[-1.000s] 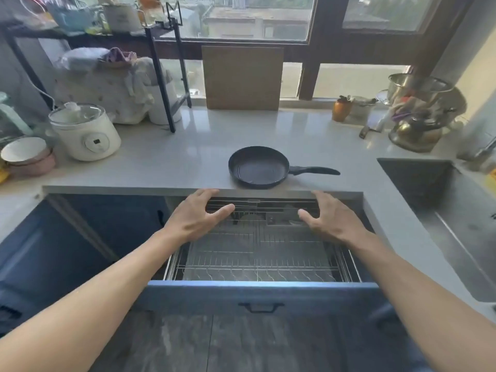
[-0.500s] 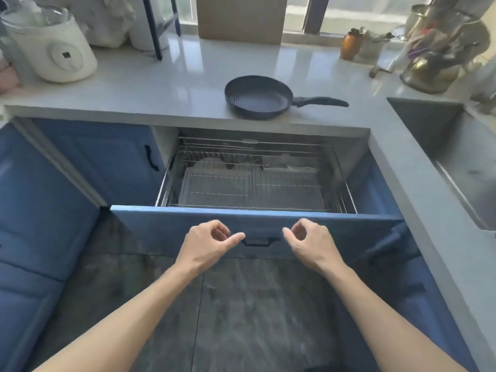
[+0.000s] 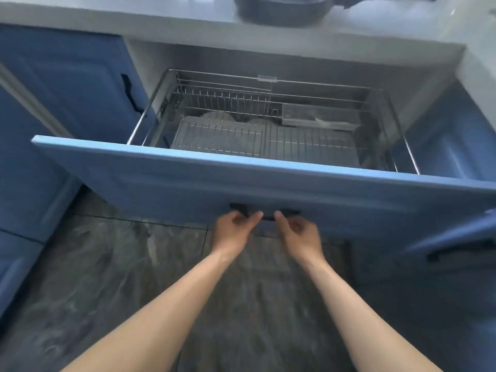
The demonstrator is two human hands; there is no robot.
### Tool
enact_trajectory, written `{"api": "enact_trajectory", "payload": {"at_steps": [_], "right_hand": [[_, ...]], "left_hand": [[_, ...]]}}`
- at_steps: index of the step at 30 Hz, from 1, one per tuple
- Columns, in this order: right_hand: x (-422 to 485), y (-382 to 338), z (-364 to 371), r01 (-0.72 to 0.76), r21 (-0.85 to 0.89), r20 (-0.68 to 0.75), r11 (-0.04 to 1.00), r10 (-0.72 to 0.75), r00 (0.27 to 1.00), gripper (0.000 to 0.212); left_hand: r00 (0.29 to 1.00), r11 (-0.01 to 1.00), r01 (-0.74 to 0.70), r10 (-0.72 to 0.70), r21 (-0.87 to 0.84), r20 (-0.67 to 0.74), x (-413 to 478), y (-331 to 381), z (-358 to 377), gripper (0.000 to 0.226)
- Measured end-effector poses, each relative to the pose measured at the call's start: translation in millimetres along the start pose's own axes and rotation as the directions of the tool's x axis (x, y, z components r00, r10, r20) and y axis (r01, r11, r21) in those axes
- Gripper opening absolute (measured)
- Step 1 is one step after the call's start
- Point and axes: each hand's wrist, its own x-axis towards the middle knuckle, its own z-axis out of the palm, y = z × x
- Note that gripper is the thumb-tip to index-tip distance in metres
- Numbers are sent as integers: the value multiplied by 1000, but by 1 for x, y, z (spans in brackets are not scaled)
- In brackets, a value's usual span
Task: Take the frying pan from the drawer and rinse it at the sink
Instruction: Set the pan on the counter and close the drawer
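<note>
Both hands, our left hand (image 3: 234,230) and right hand (image 3: 298,232), curl on the dark handle (image 3: 265,210) of the open drawer (image 3: 188,181). We think the drawer gets shut next, so push it in. Up past our grip the frying pan (image 3: 281,9) sits on the worktop (image 3: 161,20), ready for rinsing.

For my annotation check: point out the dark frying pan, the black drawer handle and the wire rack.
Dark frying pan (image 3: 281,9), head view, side wall.
Black drawer handle (image 3: 268,217), head view, middle bar.
Steel wire rack (image 3: 268,84), head view, back rail.
</note>
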Motion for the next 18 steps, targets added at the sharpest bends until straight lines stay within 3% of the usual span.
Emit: {"api": "enact_trajectory", "payload": {"at_steps": [4, 9, 14, 18], "right_hand": [[15, 9, 11, 7, 178, 3, 984, -8, 1000, 34], [36, 7, 21, -89, 370, 36, 925, 82, 996, 30], [69, -12, 20, -142, 367, 73, 919, 123, 990, 31], [106, -30, 23, -156, 337, 58, 928, 145, 988, 29]], "left_hand": [[999, 979, 47, -48, -198, -4, 5, -4, 10, 32], [997, 969, 83, -78, -235, 30, 27, 5, 12, 30], [994, 972, 99, -88, -212, 61, 62, 25, 15, 40], [991, 971, 102, -80, -214, 108, 98, 48, 19, 26]]}}
